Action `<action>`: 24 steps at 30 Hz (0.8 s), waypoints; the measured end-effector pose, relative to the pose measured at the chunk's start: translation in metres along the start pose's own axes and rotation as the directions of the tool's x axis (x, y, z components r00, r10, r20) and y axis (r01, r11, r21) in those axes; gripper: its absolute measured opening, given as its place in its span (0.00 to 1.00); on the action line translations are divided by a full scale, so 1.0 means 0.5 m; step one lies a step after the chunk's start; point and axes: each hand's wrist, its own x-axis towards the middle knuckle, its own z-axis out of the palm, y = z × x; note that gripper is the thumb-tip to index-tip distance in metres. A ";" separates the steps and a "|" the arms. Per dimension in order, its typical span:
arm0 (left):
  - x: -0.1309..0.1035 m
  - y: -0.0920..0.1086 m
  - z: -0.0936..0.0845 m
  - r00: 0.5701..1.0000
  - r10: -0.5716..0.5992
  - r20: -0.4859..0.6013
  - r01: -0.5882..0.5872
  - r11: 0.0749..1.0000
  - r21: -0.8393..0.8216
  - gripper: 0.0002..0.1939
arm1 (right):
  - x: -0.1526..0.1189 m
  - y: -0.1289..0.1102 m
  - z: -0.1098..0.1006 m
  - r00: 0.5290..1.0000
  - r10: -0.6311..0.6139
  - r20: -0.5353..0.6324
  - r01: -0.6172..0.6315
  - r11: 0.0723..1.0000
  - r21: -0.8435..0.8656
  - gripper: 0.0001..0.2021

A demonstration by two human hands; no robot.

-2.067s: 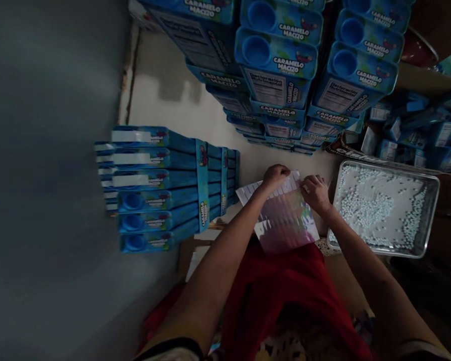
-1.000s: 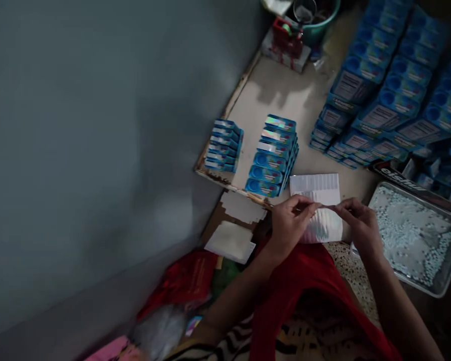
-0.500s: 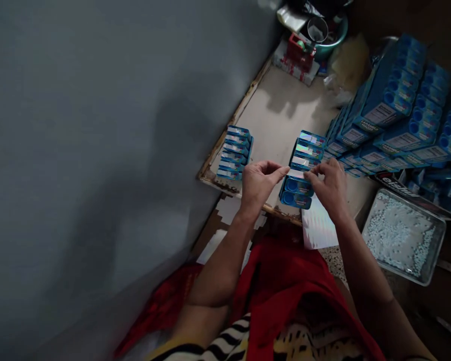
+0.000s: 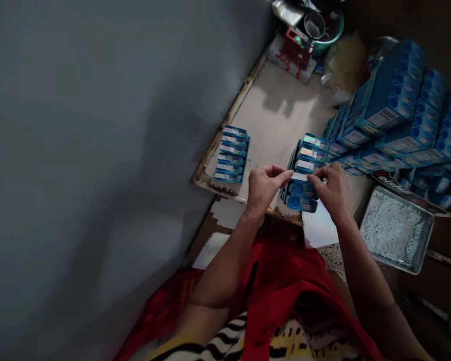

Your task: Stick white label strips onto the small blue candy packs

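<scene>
My left hand (image 4: 265,188) is closed in a pinch on the left end of a short pale sticker strip (image 4: 299,176). At the strip's other end, the thumb and fingers of my right hand (image 4: 331,191) pinch it too. The strip lies across one pack in a row of small blue packs (image 4: 301,189) near the table's front edge. Packs farther up this row carry shiny strips, while the two nearest me show bare round blue tops. Below my right hand, a white sticker sheet (image 4: 319,228) hangs over the edge.
Another row of blue packs with strips (image 4: 231,154) stands at left by the wall (image 4: 97,125). Stacked blue boxes (image 4: 383,115) fill the right. A clear tray of small pellets (image 4: 396,230) sits lower right. A red tape dispenser (image 4: 297,47) and green basin (image 4: 332,37) are behind.
The view has shifted slightly. The row under my hands sits a little farther right and looks slightly tilted. Both hands keep their pinch on the strip.
</scene>
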 end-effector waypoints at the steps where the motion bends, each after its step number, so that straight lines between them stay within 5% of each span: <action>1: 0.000 0.000 0.000 1.000 -0.004 0.003 0.004 1.000 -0.006 0.19 | -0.001 -0.001 0.000 1.000 0.007 0.006 -0.007 1.000 -0.004 0.10; 8: 0.018 -0.028 0.002 0.999 -0.025 0.039 0.027 0.999 -0.042 0.24 | -0.004 0.001 0.011 1.000 0.023 -0.015 -0.023 1.000 0.019 0.10; 11: 0.031 -0.075 0.009 0.987 -0.107 0.116 0.124 0.982 -0.145 0.25 | -0.005 0.030 0.028 0.989 0.144 -0.033 -0.132 0.961 0.241 0.18; 14: 0.038 -0.122 0.026 0.962 -0.227 0.151 0.258 0.937 -0.234 0.27 | -0.010 0.059 0.045 0.942 0.303 0.143 -0.330 0.763 0.556 0.27; 16: 0.041 -0.141 0.039 0.960 -0.247 0.131 0.274 0.924 -0.265 0.29 | -0.013 0.068 0.053 0.917 0.330 0.223 -0.391 0.643 0.659 0.30; 20: 0.057 -0.152 0.048 0.971 -0.214 0.104 0.234 0.938 -0.255 0.29 | -0.004 0.060 0.060 0.919 0.333 0.212 -0.382 0.615 0.690 0.31; 24: 0.054 -0.199 -0.006 0.988 -0.136 -0.077 0.126 0.984 -0.124 0.29 | -0.012 0.069 0.043 0.912 0.291 0.288 -0.409 0.614 0.676 0.28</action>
